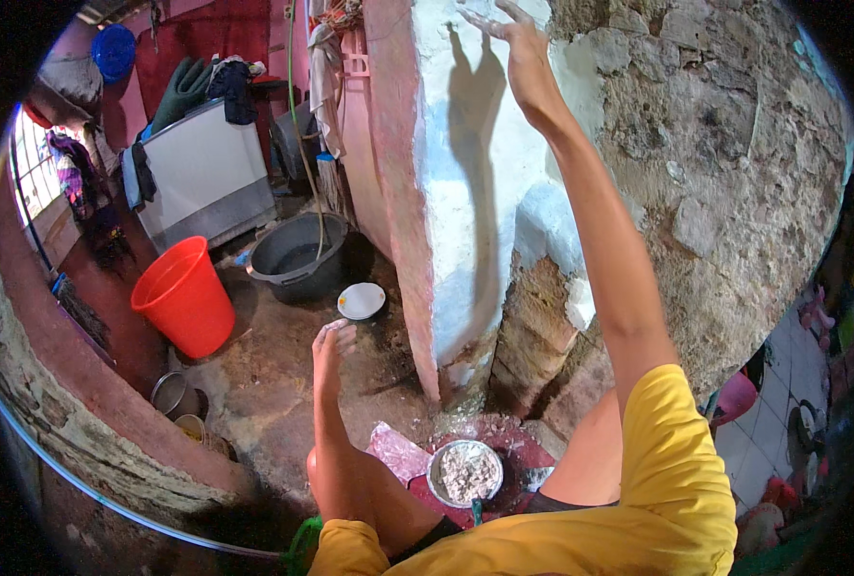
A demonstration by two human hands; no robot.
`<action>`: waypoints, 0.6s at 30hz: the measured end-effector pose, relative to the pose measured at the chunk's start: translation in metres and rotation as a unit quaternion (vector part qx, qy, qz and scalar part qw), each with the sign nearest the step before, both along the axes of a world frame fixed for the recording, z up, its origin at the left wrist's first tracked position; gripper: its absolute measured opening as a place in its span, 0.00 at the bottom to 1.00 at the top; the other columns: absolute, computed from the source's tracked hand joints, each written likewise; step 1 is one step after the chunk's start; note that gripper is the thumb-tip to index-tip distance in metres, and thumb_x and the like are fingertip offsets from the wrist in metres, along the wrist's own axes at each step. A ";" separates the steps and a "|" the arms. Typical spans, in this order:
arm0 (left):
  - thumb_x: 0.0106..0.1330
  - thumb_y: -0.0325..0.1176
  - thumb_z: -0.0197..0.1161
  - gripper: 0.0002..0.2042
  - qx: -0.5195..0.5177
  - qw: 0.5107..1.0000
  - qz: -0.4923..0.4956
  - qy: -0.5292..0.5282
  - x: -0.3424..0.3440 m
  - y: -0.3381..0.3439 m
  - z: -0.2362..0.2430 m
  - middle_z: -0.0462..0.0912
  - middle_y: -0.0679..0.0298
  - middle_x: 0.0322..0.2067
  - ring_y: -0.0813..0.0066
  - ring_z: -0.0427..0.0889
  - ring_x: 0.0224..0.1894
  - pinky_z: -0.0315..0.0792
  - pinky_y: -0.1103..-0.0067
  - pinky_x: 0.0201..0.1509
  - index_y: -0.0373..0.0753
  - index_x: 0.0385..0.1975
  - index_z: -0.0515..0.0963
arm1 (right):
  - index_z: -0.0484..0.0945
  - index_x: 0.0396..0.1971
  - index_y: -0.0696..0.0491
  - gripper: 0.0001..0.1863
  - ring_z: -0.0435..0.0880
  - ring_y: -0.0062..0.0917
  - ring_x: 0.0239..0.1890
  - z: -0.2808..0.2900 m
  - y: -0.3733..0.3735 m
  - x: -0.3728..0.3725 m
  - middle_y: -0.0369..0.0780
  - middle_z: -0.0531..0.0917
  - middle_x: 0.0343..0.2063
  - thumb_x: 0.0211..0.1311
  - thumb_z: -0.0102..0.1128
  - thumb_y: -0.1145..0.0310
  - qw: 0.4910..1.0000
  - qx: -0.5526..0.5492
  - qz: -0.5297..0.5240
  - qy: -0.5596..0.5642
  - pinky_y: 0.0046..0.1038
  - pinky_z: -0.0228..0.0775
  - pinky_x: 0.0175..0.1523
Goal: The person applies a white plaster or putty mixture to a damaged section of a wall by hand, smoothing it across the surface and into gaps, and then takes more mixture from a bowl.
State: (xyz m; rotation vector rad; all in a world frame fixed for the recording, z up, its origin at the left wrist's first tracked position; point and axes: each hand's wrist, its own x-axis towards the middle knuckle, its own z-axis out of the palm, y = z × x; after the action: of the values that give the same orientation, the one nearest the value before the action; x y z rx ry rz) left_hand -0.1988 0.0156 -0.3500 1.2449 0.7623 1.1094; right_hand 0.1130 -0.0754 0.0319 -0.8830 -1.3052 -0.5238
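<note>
Raised to the top edge, my right hand reaches over the white-coated part of the wall. Its fingers are stretched out, smeared white and at or close to the surface; contact is hard to tell. My left hand hangs in the air above my left knee, fingers loosely extended and whitened, holding nothing visible. Between my legs sits a round metal bowl with lumpy white paste in it. A handle-like dark green piece shows at the bowl's near side. Crumpled clear plastic lies left of the bowl.
Bare rough stonework continues to the right of the coating. On the left floor stand a red bucket, a dark basin with a hose, and a white-lidded container. A low wall curves along the left.
</note>
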 end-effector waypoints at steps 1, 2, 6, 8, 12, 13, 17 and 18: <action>0.65 0.46 0.47 0.22 0.002 1.000 -0.004 0.001 0.001 0.002 0.002 0.76 0.55 0.46 0.68 0.75 0.48 0.69 0.73 0.48 0.35 0.50 0.69 | 0.78 0.42 0.57 0.22 0.58 0.46 0.57 -0.005 -0.006 -0.003 0.53 0.63 0.57 0.57 0.41 0.59 0.998 0.008 -0.046 -0.049 0.40 0.47 0.62; 0.65 0.46 0.47 0.22 -0.013 1.000 0.001 -0.001 0.002 0.002 0.003 0.77 0.55 0.45 0.68 0.75 0.47 0.69 0.73 0.47 0.35 0.50 0.69 | 0.78 0.42 0.57 0.22 0.58 0.47 0.57 -0.011 -0.011 -0.006 0.53 0.62 0.57 0.57 0.41 0.59 0.991 0.016 -0.092 -0.097 0.41 0.47 0.62; 0.65 0.46 0.48 0.21 0.001 1.000 0.005 0.009 0.001 0.004 0.002 0.77 0.56 0.44 0.68 0.75 0.47 0.69 0.73 0.46 0.36 0.49 0.69 | 0.80 0.41 0.51 0.20 0.59 0.46 0.56 -0.028 -0.009 -0.009 0.51 0.61 0.58 0.56 0.44 0.59 0.968 0.033 -0.180 -0.173 0.43 0.47 0.61; 0.65 0.46 0.48 0.20 0.000 1.000 0.003 0.005 0.002 0.004 0.003 0.77 0.57 0.44 0.69 0.75 0.47 0.69 0.74 0.46 0.37 0.49 0.70 | 0.80 0.41 0.52 0.19 0.60 0.44 0.55 -0.033 -0.005 -0.008 0.48 0.61 0.59 0.54 0.46 0.60 0.936 0.051 -0.259 -0.232 0.43 0.48 0.59; 0.65 0.44 0.48 0.19 -0.015 1.000 0.001 -0.010 0.005 0.006 -0.002 0.78 0.58 0.43 0.71 0.76 0.45 0.70 0.75 0.45 0.38 0.47 0.71 | 0.79 0.42 0.49 0.19 0.60 0.47 0.55 -0.028 -0.011 -0.023 0.46 0.59 0.60 0.53 0.47 0.60 0.894 0.065 -0.340 -0.284 0.44 0.49 0.59; 0.65 0.44 0.47 0.18 -0.014 1.000 0.001 -0.011 0.005 0.005 -0.003 0.78 0.58 0.43 0.71 0.76 0.44 0.70 0.75 0.44 0.38 0.47 0.71 | 0.79 0.43 0.48 0.19 0.60 0.47 0.55 -0.025 -0.013 -0.026 0.45 0.59 0.60 0.53 0.48 0.60 0.889 0.058 -0.348 -0.290 0.44 0.49 0.59; 0.66 0.43 0.47 0.18 -0.020 1.000 -0.006 0.009 0.012 0.001 -0.003 0.78 0.59 0.43 0.74 0.76 0.43 0.70 0.78 0.43 0.38 0.47 0.71 | 0.78 0.39 0.57 0.18 0.61 0.50 0.54 -0.007 -0.032 -0.029 0.54 0.61 0.57 0.52 0.47 0.63 0.906 0.011 -0.299 -0.301 0.46 0.50 0.59; 0.66 0.43 0.47 0.18 -0.014 1.000 -0.011 0.008 0.012 0.002 -0.002 0.78 0.59 0.43 0.74 0.77 0.43 0.70 0.78 0.43 0.38 0.48 0.71 | 0.79 0.38 0.55 0.17 0.61 0.47 0.53 0.000 -0.032 -0.025 0.51 0.61 0.58 0.50 0.48 0.63 0.900 0.040 -0.312 -0.301 0.44 0.52 0.56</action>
State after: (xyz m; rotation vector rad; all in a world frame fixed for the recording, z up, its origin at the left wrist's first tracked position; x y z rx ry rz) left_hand -0.1864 0.0176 -0.3523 1.2371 0.7722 1.0678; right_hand 0.0883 -0.1071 0.0315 -1.1188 -1.5177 -1.4371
